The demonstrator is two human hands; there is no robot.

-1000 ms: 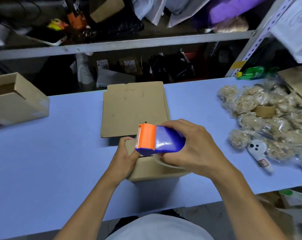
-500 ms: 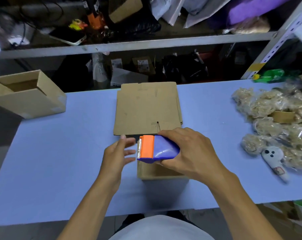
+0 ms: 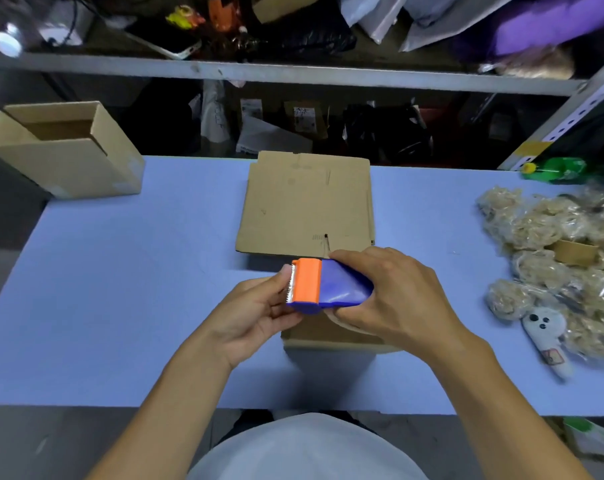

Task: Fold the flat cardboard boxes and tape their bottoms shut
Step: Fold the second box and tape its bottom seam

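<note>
Right up close, two hands work a tape tool over a small brown box.

Right hand (image 3: 394, 299) wraps the shiny blue-and-orange tape tool (image 3: 325, 287); left hand (image 3: 255, 313) fingers pinch its toothed edge, above the box (image 3: 331, 336). Beyond lie flat cardboard sheets (image 3: 307, 202), then an open folded box (image 3: 65, 147), nothing showing inside.

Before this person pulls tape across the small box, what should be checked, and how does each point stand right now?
1. Tape dispenser firmly held: ok, the right hand is wrapped round its blue body.
2. Tape end found: cannot tell; the left hand has its fingertips at the toothed orange end, but no tape shows.
3. Small box under the dispenser: ok, it sits right below both hands.
4. Box flaps shut: cannot tell, the hands hide its top.
5. Box held steady: not ok, neither hand rests on it.
6. More flat cardboard ready: ok, it lies just behind.
</note>
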